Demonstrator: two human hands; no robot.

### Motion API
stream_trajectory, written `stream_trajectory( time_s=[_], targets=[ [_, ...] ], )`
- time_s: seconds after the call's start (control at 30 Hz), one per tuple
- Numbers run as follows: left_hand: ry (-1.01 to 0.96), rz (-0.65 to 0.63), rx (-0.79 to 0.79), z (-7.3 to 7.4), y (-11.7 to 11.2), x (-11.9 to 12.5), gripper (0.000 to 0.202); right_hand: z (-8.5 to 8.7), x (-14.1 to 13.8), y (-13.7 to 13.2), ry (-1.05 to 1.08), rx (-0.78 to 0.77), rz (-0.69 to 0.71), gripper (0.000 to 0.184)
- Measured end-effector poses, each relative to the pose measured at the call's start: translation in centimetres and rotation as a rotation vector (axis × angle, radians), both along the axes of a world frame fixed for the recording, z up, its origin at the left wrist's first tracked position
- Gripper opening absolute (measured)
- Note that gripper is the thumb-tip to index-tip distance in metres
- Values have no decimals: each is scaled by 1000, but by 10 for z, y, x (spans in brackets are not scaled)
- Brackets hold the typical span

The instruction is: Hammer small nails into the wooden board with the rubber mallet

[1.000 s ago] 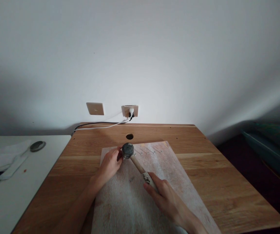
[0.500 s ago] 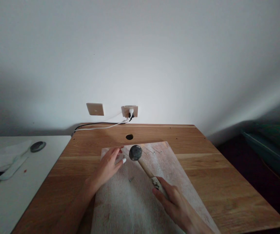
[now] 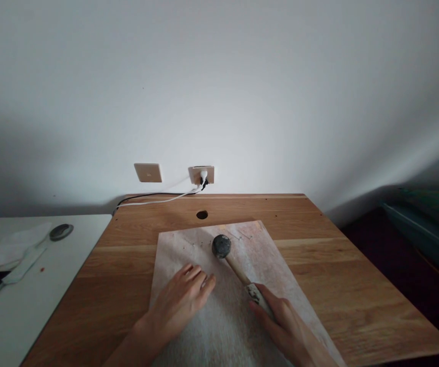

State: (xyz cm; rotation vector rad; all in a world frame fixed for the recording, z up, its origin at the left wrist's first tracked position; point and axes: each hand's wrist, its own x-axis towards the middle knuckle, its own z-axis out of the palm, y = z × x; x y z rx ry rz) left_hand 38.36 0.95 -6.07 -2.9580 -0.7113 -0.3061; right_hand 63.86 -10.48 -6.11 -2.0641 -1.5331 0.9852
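Observation:
My right hand (image 3: pixel 284 321) is wrapped round the pale handle of a mallet (image 3: pixel 238 269). The mallet's dark, round head (image 3: pixel 221 246) is over the upper part of a whitish wooden board (image 3: pixel 242 316), close to a row of nails. Several thin nails (image 3: pixel 201 243) stand in that row near the board's far edge, some left of the head and some right of it. Low over the board's left half is my left hand (image 3: pixel 189 293), its fingers curled and drawn together. Whatever lies under those fingertips is hidden.
The board rests on a brown wooden table (image 3: pixel 314 255) with a round cable hole (image 3: pixel 201 215). Behind, a wall socket (image 3: pixel 202 175) holds plugs with cables (image 3: pixel 158 200) trailing left. A white table (image 3: pixel 70 275) at left bears papers and a dark round object (image 3: pixel 61 232).
My left hand has moved from the nail row towards me, covering the spot where a small loose nail lay. The mallet has shifted slightly right and nearer.

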Motion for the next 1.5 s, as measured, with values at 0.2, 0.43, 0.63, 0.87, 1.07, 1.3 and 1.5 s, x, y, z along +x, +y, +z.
stream_trajectory(
  time_s=[0.2,0.43,0.63,0.87,1.07,1.3,1.5],
  targets=[
    [-226,162,-181,-6,23,-19,37,13,-6,2,42,38,-35,56],
    [-531,357,-364,-14,72,-47,15,-1,0,-1,46,8,-56,62],
    [-441,385,-328,-26,80,-62,19,-16,5,-3,37,27,-55,69],
    [-256,372,-147,-22,74,-66,20,-20,7,-4,53,43,-59,65],
    [-168,409,-135,-15,74,-65,32,-15,0,-5,37,60,-88,67],
    [-270,349,-240,-8,81,-61,33,-7,1,-1,70,51,-36,61],
    [-363,345,-437,-4,81,-53,22,-2,-4,-1,75,53,-64,62]
  ],
)
